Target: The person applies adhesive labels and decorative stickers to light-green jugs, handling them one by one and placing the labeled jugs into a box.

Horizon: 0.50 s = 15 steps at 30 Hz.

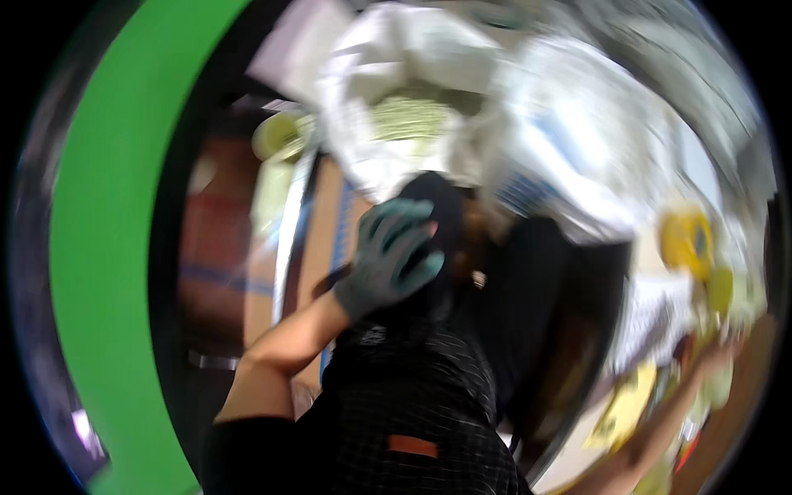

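My left hand [389,257] wears a grey-green glove and lies over my dark-trousered knee [433,202]. Its fingers are spread and curved, with nothing held in them. Far to the right, my right hand [716,348] reaches among pale yellow-green pieces [719,384] at the table's side. Blur and small size hide its fingers and anything they may hold. Just beyond it is a yellow ring-shaped thing [686,241], like a roll of tape. A white sheet of paper [652,318] with print lies to the left of that hand.
In front of my knees stands an open white sack [355,91] with a pale yellow-green stack [408,120] inside. A bulging white bag [586,132] sits beside it. Brown cardboard [323,235] is at the left, and a green band [107,247] curves past it. A yellow packet [624,408] lies at lower right.
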Motion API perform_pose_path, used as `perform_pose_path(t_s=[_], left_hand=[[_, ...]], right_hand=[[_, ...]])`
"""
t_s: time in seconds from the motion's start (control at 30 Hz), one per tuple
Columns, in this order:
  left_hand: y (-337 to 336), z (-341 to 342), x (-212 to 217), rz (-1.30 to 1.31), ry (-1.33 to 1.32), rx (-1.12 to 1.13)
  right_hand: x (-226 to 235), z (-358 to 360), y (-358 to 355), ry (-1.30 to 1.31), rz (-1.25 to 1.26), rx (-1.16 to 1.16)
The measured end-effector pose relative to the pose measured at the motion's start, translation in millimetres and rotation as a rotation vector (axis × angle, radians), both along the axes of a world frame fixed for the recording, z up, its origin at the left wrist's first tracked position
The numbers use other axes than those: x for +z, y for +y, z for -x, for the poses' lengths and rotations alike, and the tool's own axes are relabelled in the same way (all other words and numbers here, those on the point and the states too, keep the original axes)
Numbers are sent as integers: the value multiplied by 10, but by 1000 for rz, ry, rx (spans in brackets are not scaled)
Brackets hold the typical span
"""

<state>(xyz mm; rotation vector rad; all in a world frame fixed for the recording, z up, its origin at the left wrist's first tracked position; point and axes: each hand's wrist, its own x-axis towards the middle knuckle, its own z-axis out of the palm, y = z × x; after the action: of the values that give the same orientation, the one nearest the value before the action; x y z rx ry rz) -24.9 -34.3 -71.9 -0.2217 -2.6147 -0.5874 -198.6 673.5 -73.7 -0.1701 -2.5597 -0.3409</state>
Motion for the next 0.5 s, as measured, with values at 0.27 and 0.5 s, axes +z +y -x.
perform_pose_path(t_s=[0.27,0.5], left_hand=[[-2444,-229,-1554,-57,-241,1022],[-3826,37,-2038,345,-580,1019]], right_hand=[[15,-1201,-773,-37,-231,19],[141,-881,-2104,-79,-51,251]])
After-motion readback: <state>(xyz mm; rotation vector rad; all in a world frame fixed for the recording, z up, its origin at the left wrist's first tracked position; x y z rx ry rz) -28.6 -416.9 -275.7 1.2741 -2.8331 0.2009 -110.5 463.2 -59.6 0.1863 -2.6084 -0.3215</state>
